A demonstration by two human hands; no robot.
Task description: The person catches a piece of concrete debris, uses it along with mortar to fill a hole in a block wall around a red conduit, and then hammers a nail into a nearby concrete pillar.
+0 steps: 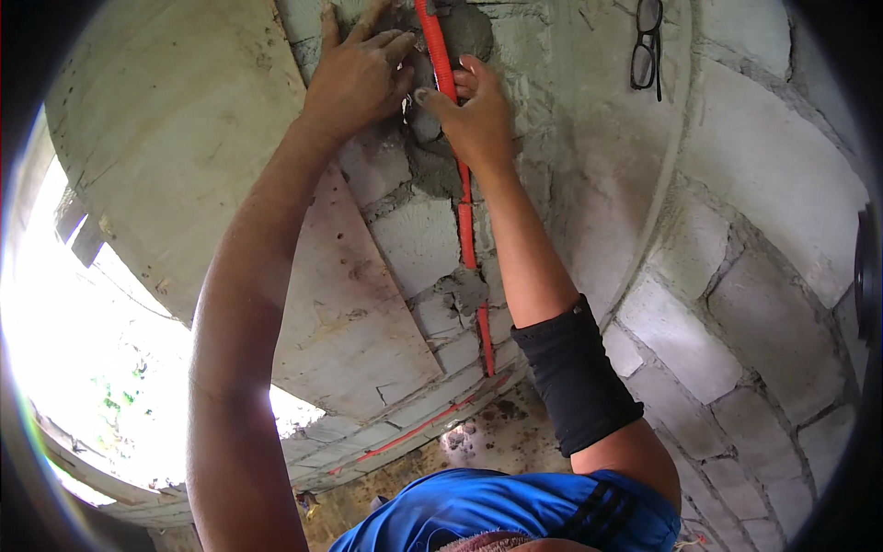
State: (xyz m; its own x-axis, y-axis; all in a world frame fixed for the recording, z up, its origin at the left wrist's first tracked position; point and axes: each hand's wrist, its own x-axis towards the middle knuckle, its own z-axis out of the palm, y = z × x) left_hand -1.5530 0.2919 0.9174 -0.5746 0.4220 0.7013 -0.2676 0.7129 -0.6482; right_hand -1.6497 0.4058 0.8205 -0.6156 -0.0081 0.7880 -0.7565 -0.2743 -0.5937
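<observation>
A red corrugated conduit (467, 235) runs down the block wall (416, 241) in a chased groove, with grey mortar patches (432, 170) over parts of it. My right hand (475, 110) is closed around the conduit's upper stretch, thumb on its left side and curled fingers on its right. Just left of the conduit, my left hand (357, 78) rests against the wall beside wet-looking mortar. Its upper fingers are stretched apart, while the thumb side is partly hidden.
A large, stained board (184, 120) covers the wall at left, beside a bright opening (101, 359). Eyeglasses (647, 51) hang at upper right. A rough block wall (773, 248) curves along the right. Another red conduit (405, 434) runs low across the wall.
</observation>
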